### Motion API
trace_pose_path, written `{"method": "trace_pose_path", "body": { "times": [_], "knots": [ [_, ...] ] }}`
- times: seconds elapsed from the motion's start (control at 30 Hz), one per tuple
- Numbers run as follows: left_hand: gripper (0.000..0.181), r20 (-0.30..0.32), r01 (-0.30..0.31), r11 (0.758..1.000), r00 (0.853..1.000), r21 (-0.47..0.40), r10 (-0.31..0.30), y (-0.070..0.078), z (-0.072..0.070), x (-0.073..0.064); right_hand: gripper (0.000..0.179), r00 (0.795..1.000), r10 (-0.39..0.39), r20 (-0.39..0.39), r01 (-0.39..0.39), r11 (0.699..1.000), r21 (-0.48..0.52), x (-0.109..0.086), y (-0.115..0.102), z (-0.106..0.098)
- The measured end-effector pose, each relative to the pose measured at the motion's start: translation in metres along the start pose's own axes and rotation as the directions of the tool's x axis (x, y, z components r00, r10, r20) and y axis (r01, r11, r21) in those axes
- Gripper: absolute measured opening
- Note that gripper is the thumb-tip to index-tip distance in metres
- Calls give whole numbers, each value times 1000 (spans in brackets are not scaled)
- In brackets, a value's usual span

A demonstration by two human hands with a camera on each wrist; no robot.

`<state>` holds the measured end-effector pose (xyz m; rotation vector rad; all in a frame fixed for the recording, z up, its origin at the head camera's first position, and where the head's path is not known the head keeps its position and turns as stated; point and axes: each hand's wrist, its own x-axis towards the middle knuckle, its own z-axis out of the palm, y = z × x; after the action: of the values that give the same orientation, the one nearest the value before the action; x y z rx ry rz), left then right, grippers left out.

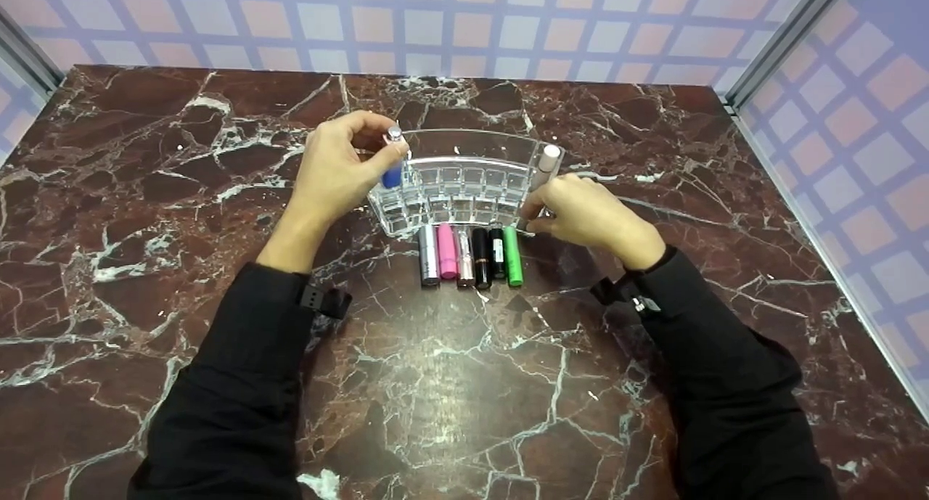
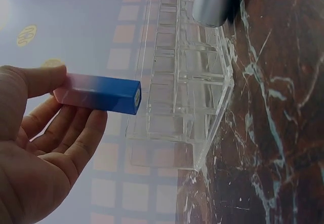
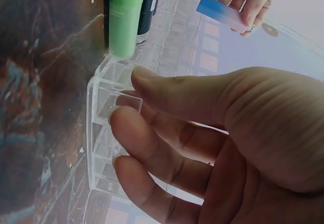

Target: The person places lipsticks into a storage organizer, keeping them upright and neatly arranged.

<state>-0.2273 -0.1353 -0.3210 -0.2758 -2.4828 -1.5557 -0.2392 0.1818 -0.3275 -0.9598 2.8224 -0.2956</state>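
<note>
My left hand (image 1: 337,162) pinches a square-sided lipstick tube (image 2: 98,92) that fades from pink to blue, between thumb and fingers. It is held over the left end of a clear, curved lipstick organizer (image 1: 464,160), blue end down. At the organizer's front right corner is my right hand (image 1: 580,210), its thumb and fingers around a clear compartment wall (image 3: 129,101). Nearby, a pale tube (image 1: 549,159) stands upright in the back right of the organizer.
Before the organizer lies a row of tubes: a silver one (image 1: 429,257), a pink one (image 1: 447,250), a clear-and-brown one (image 1: 464,257), two black ones (image 1: 481,257) and a green one (image 1: 513,257). Tiled-pattern panels (image 1: 472,28) border the marbled table (image 1: 450,398).
</note>
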Motion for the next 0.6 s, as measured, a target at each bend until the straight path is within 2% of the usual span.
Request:
{"method": "trace_pose_path", "body": {
  "times": [0.6],
  "knots": [
    [26,41,9,999,999,41,-11,-6,-5,0,9,1000,-23,-8,23,1000,-1,-2,0,0]
  ]
}}
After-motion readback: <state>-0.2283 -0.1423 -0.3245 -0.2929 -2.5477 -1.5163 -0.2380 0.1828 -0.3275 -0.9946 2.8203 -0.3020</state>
